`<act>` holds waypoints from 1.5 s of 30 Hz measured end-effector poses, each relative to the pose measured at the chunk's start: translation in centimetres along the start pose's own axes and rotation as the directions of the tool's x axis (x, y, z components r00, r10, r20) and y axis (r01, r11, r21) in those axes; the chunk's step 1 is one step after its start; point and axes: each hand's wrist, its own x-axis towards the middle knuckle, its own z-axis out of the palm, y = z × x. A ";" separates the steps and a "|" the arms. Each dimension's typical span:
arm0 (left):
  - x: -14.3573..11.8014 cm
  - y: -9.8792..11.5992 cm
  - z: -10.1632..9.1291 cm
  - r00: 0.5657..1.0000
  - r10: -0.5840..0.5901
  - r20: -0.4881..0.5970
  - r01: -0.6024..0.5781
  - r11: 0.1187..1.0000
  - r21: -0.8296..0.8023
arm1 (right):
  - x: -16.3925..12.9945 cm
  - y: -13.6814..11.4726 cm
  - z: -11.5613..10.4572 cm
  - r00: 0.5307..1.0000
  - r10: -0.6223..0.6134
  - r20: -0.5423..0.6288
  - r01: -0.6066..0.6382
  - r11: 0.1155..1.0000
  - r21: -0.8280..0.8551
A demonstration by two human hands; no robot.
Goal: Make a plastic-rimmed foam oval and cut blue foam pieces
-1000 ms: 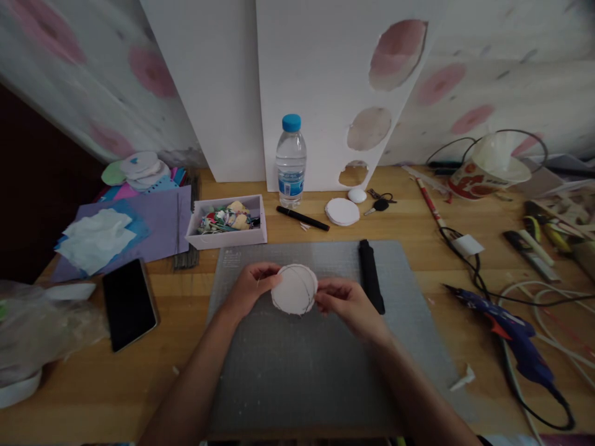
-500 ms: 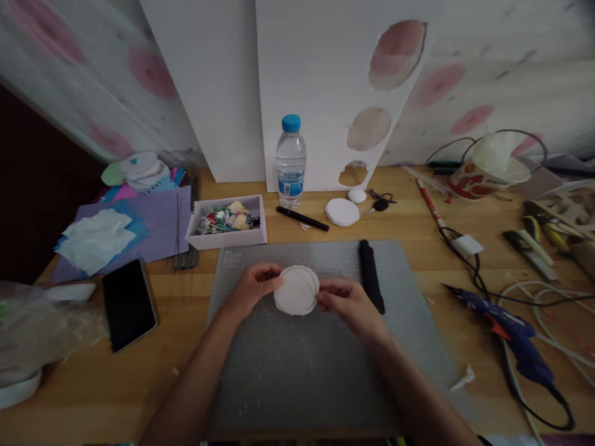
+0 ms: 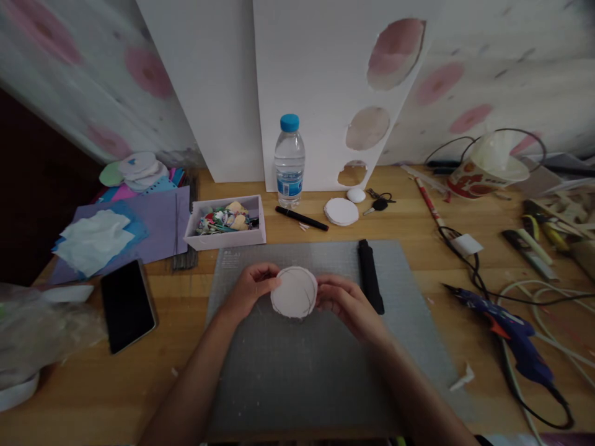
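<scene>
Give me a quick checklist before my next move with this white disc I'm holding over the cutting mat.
1. Left hand grips the white disc at its left edge: ok.
2. Right hand holds its right edge: ok.
3. Disc is above the cutting mat: ok.
4. Black knife lies apart from the right hand: ok.
5. Thin thread across the disc, taut or slack: cannot tell.
6. Glue gun off the mat: ok.

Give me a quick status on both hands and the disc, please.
Left hand and right hand grip the white disc over the cutting mat. Black knife lies beside the right hand.
</scene>
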 end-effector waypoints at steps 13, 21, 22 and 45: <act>-0.3 0.6 0.3 0.988 -0.020 0.154 0.007 0.997 0.083 | 0.3 0.8 -0.4 0.995 -0.092 -0.043 0.082 0.977 -0.195; -0.3 0.4 0.3 0.984 0.000 0.181 -0.019 0.994 0.106 | 0.5 1.1 -0.5 0.990 -0.129 -0.062 0.108 0.959 -0.262; -0.3 0.4 0.3 0.983 0.002 0.183 -0.022 0.994 0.108 | 0.5 1.1 -0.5 0.989 -0.132 -0.061 0.111 0.957 -0.266; -0.1 0.1 0.5 0.995 -0.011 0.095 0.002 0.996 0.087 | -0.1 0.2 -0.6 0.804 -0.588 -0.094 0.531 0.779 -0.333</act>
